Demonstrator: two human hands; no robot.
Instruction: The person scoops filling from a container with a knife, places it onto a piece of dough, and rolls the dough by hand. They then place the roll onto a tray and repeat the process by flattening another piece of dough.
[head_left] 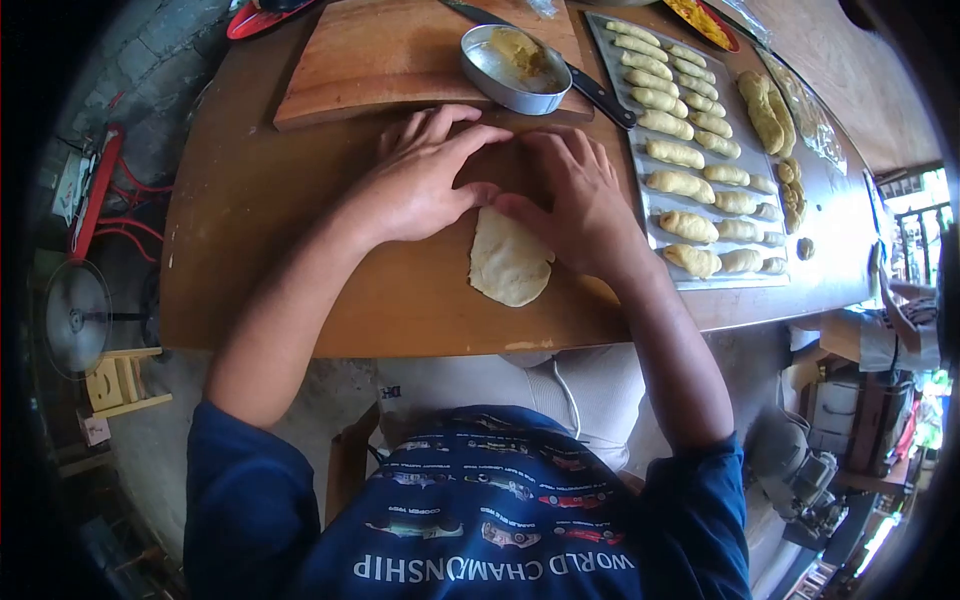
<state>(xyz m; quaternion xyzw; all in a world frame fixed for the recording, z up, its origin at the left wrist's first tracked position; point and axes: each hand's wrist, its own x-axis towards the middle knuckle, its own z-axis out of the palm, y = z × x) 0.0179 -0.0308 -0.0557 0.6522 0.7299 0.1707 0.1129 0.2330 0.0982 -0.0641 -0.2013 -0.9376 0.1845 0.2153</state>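
Note:
A flat, oblong piece of dough (511, 262) lies on the brown table in front of me, its far end partly hidden by my thumbs. My left hand (425, 178) rests to the left of that end, fingers spread and thumb tip touching the dough's edge. On the other side, my right hand (580, 200) arches over the dough's upper right part, its thumb on the dough and its fingers stretched forward. Both hands are open, thumbs close together. Just beyond the fingertips, a round metal tin (516, 85) with yellowish-brown filling sits on a wooden board (375, 60).
At right, a metal tray (655, 232) holds several rows of rolled dough pieces (675, 185). A black-handled knife (603, 97) lies between board and tray. More dough (765, 112) lies beyond the tray. A red plate (703, 22) is at the back; a fan (80, 318) stands left.

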